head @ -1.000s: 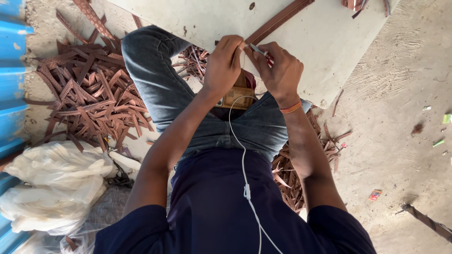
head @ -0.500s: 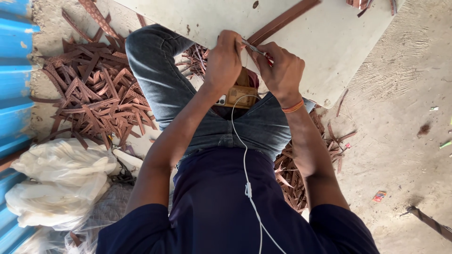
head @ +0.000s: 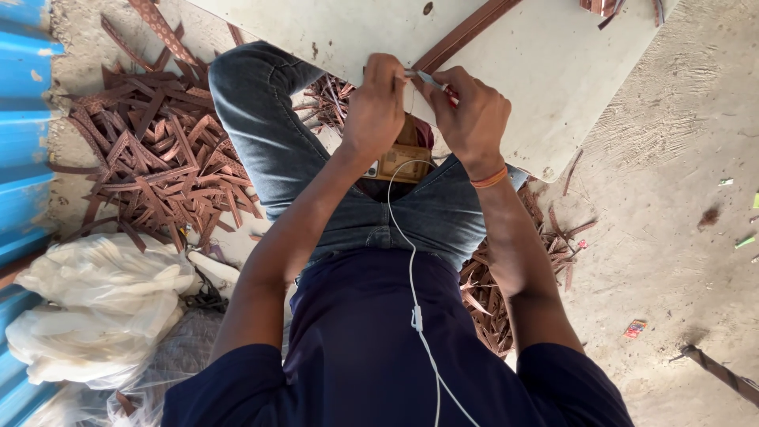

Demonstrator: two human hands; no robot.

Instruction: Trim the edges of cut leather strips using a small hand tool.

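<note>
I sit on the ground in blue jeans with a white board resting over my knees. My left hand and my right hand meet at the board's near edge. Between their fingertips is a thin metal blade-like tool, pinched by both. A long brown leather strip lies on the board and runs from my fingers toward the upper right. A phone lies in my lap, and a white earphone cable runs from it up my dark blue shirt.
A large heap of brown leather offcuts lies on the ground at left, more scraps at right. White plastic bags sit at lower left beside a blue corrugated sheet. Bare concrete floor stretches to the right.
Both hands have stayed together at the board's edge, shifting only slightly with the small tool. The view has drifted a little.
</note>
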